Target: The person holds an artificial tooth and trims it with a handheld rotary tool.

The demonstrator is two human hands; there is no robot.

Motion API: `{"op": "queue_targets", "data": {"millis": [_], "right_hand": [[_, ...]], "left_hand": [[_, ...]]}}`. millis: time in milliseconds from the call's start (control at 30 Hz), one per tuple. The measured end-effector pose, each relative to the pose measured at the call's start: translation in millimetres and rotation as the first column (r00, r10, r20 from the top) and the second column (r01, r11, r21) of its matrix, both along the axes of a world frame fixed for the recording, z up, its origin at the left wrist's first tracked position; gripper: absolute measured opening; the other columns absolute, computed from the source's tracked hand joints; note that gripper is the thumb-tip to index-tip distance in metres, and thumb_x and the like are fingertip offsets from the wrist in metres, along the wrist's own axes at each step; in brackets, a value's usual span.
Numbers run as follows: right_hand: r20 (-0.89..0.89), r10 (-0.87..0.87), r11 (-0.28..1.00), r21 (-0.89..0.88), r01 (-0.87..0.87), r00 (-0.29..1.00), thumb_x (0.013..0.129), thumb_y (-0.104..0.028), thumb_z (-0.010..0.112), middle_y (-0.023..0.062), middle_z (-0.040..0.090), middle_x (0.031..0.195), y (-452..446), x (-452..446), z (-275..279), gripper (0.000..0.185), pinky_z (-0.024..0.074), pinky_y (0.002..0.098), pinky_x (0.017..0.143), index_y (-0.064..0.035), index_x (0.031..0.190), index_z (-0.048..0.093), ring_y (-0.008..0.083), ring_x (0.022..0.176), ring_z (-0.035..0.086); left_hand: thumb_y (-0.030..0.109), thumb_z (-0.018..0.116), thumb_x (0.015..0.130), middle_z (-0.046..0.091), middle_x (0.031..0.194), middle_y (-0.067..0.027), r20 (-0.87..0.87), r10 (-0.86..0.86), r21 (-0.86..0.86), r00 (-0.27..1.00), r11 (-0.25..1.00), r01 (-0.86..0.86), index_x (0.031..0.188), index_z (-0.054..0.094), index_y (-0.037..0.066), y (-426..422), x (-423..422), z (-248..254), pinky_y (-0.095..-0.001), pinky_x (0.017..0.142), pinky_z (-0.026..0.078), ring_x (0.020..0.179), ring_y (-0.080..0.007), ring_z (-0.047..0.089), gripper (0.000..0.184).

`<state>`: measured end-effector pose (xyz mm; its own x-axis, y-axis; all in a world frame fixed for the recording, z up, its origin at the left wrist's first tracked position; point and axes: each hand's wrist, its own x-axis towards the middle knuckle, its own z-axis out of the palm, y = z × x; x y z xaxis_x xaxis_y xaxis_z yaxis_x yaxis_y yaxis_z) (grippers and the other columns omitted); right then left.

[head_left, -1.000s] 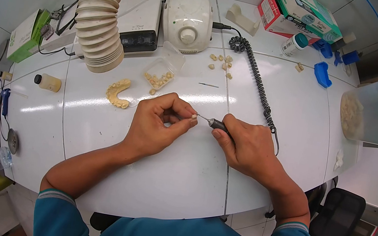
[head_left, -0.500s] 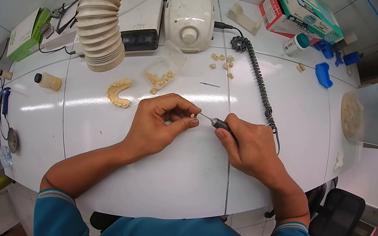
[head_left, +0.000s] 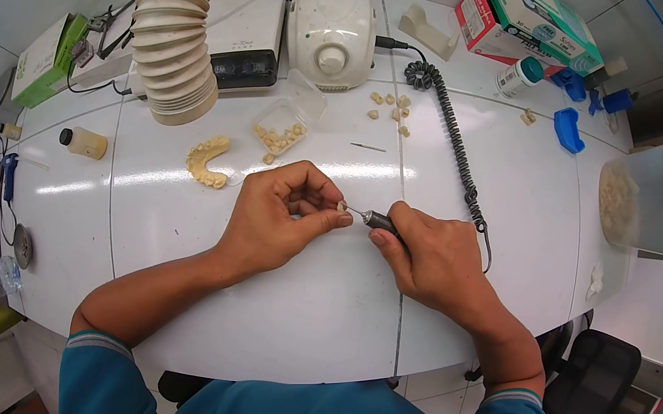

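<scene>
Between the thumb and fingers of my left hand [head_left: 273, 215] is a small tooth-like piece [head_left: 341, 206], mostly covered by the fingertips. My right hand [head_left: 442, 256] is wrapped round a dark rotary handpiece [head_left: 379, 220], its thin bur pointing left at the piece and seeming to touch it. A coiled black cord [head_left: 456, 136] runs to the white control unit [head_left: 331, 36]. Beyond my left hand lie a yellowish horseshoe-shaped dental cast [head_left: 203, 164] and a clear box [head_left: 298, 145] of tooth pieces. More loose tooth pieces [head_left: 401, 115] and a thin metal bur [head_left: 369, 147] lie farther back.
A ribbed white hose [head_left: 170, 31] hangs over the table at the back left. To its left stands a yellow bottle [head_left: 86, 143]. At the right are stacked boxes [head_left: 541, 27], a green-capped bottle [head_left: 518, 79], a blue tray [head_left: 568, 131] and a large plastic container [head_left: 644, 198].
The handpiece and my right hand have shifted slightly left, bringing the bur against or very near the piece. My left fingers have turned a little around the piece.
</scene>
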<state>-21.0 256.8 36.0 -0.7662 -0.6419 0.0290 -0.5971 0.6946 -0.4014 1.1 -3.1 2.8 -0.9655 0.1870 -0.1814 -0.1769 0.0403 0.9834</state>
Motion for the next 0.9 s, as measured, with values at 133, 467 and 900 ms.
{"op": "queue_targets", "data": {"millis": [133, 467, 900], "right_hand": [[0.005, -0.002, 1.000, 0.013, 0.002, 1.000, 0.112, -0.040, 0.067, 0.0104, 0.072, 0.077, -0.2, -0.1, 0.3, 0.037, 0.0504, 0.0452, 0.052, -0.0072, 0.097, 0.061, 0.0345, 0.056, 0.069], [-0.002, 0.000, 0.999, 0.034, 0.000, 1.000, 0.112, -0.040, 0.068, 0.0106, 0.072, 0.077, -1.6, 0.1, 1.2, 0.037, 0.0504, 0.0452, 0.052, -0.0071, 0.097, 0.061, 0.0343, 0.056, 0.069], [0.010, 0.013, 0.999, 0.036, -0.013, 1.000, 0.112, -0.041, 0.067, 0.0093, 0.072, 0.077, -0.7, -0.8, 3.7, 0.037, 0.0505, 0.0451, 0.052, -0.0076, 0.097, 0.061, 0.0337, 0.057, 0.069]], "left_hand": [[-0.006, 0.082, 0.098, 0.078, 0.105, -0.0121, 0.010, -0.001, 0.001, 1.000, 1.000, 0.001, 0.108, 0.069, -0.004, 1.0, -0.2, 1.7, -0.0267, 0.090, 0.066, 0.099, -0.0158, 0.080, 0.016], [-0.007, 0.080, 0.099, 0.078, 0.105, -0.0129, 0.035, 0.001, -0.005, 0.999, 1.000, 0.000, 0.107, 0.069, -0.005, 1.3, -0.8, 3.2, -0.0274, 0.092, 0.067, 0.101, -0.0180, 0.081, 0.014], [-0.007, 0.081, 0.099, 0.078, 0.105, -0.0125, 0.033, -0.003, -0.024, 0.999, 1.000, 0.004, 0.107, 0.069, -0.005, 1.6, -0.1, 3.3, -0.0270, 0.091, 0.066, 0.100, -0.0174, 0.081, 0.014]]}}
